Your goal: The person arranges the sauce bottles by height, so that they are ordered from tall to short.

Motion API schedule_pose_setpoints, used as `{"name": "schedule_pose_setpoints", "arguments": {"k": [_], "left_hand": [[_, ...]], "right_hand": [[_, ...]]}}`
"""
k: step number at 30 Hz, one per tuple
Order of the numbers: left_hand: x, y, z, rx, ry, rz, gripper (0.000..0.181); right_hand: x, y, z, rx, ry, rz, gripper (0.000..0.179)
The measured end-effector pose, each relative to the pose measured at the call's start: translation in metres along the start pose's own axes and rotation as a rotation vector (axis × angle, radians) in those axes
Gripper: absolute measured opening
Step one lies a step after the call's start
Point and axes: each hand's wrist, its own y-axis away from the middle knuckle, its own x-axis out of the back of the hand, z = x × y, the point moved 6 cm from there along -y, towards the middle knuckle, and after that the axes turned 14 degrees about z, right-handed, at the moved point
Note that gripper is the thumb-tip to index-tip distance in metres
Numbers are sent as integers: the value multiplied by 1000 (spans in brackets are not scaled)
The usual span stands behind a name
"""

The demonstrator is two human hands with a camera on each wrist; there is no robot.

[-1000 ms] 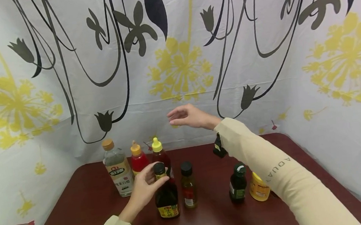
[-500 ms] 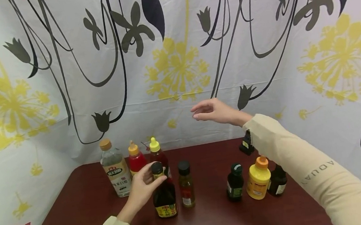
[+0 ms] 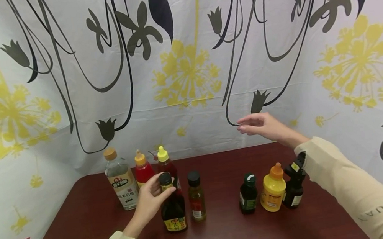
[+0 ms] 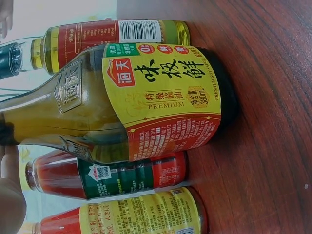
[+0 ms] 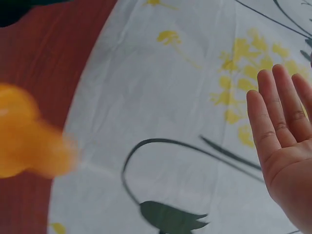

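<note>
Right hand (image 3: 265,125), now farther right: empty, fingers loosely extended, raised off the table (image 3: 223,235). Left hand (image 3: 148,199): gripping the soy sauce bottle (image 3: 174,213) near its top; sole bottle held.

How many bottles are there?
8. From left: clear bottle, red bottle, yellow-capped bottle, held bottle in front, slim bottle, green-capped bottle, yellow bottle, dark bottle. Others may be hidden.

Flower-printed white cloth (image 3: 187,73) hangs behind and beside a reddish-brown table (image 3: 222,212).
</note>
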Motion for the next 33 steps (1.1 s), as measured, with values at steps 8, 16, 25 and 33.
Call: {"name": "schedule_pose_setpoints", "arguments": {"k": [8,16,25,33], "left_hand": [[0,1,0,21,21,-9,41],[-1,2,12,50,8,-6,41],[0,3,18,28,-4,-4,41],[0,2,5,57,8,0,42]], "right_hand": [[2,34,39,-64,-65,-2,38],[-1,64,69,-102,-46,-47,37],[-2,83,82,-60,-12,-88,35],[-2,90,85,31,-20,-78,29]]}}
